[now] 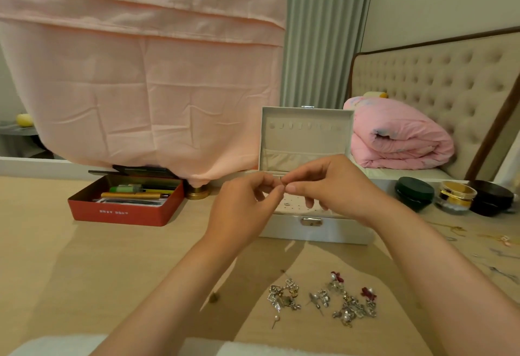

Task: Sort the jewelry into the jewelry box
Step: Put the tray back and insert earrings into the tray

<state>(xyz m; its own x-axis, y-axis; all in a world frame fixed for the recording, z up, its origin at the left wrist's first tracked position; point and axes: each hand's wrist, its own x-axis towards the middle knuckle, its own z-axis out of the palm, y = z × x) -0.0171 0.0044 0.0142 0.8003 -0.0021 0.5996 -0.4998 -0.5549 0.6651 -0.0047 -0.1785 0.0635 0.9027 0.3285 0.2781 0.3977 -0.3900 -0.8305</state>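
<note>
My left grip [247, 203] and right grip [329, 184] pinch a tiny piece [280, 181], unidentifiable | jewelry box [309, 234] tray mostly hidden

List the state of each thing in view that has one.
jewelry box: open, lid upright
red tin: open, pens inside
left hand: pinches a tiny piece
right hand: pinches the same piece
earrings: loose on table
green case: closed

White jewelry box [337, 233] stands open, lid upright; silver and red earrings [349, 305] lie scattered near its front.
</note>
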